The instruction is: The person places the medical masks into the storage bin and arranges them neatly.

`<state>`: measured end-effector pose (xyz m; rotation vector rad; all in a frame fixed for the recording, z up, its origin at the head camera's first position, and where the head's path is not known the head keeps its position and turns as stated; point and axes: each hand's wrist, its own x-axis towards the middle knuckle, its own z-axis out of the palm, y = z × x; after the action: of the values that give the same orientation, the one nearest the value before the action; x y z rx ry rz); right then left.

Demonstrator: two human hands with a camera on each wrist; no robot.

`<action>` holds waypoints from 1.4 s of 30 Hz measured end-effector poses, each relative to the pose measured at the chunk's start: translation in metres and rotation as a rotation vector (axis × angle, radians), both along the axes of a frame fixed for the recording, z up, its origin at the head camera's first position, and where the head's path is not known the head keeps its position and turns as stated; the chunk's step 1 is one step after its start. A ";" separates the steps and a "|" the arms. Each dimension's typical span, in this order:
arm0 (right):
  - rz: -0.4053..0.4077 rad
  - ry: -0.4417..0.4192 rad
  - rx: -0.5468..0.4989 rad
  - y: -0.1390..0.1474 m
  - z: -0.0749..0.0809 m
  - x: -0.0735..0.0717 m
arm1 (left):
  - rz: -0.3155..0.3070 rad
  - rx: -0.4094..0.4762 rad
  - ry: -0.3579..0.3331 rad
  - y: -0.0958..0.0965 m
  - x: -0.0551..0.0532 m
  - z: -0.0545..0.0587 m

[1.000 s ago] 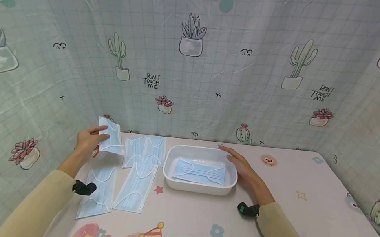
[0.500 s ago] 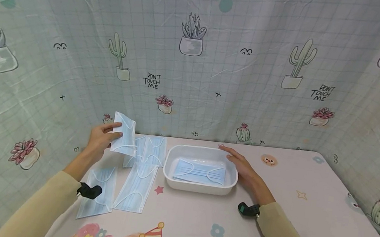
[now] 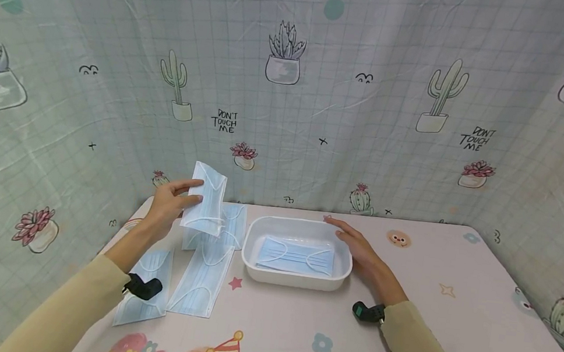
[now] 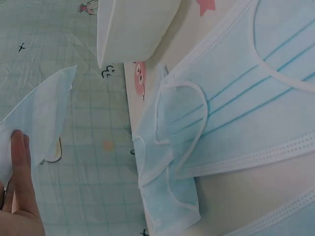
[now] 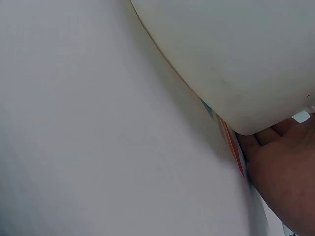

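My left hand [image 3: 169, 206] pinches a light blue face mask [image 3: 209, 196] by its left edge, thumb in front, and holds it raised above the back left of the table. In the left wrist view the held mask [image 4: 47, 105] stands up from the fingers [image 4: 20, 162]. Below it lie more masks: overlapped ones [image 3: 235, 220] at the back edge, one [image 3: 201, 283] in front, and one [image 3: 140, 314] partly behind the wrist. My right hand [image 3: 361, 250] rests against the right side of a white plastic tub [image 3: 294, 279], fingers extended along its back corner. Blue masks [image 3: 295, 257] lie flat inside the tub.
A pale table cover [image 3: 399, 343] with printed cartoon shapes lies under everything. Behind and at both sides hangs a cactus-print curtain [image 3: 316, 110], meeting the table's back edge. Black wrist cameras [image 3: 142, 287] sit on both forearms.
My left hand has moved right and slightly up, carrying the pinched mask from the left edge to above the back masks. The right hand and tub have stayed in place.
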<state>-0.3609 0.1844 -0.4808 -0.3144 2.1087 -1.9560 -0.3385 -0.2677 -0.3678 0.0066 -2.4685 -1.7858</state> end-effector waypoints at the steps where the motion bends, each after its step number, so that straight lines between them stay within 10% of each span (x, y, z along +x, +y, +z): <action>1: 0.002 0.001 0.000 0.000 0.000 0.000 | -0.006 -0.005 0.002 0.003 0.001 0.001; 24: 0.017 -0.006 -0.004 0.002 0.002 0.001 | -0.257 -0.029 -0.036 0.075 0.000 0.011; 42: 0.045 -0.003 -0.041 0.005 0.001 0.001 | -0.523 -0.237 -0.001 0.133 -0.022 0.016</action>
<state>-0.3600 0.1893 -0.4796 -0.3631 2.0441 -1.9750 -0.3600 -0.1346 -0.3516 -0.7154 -2.8501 -1.6159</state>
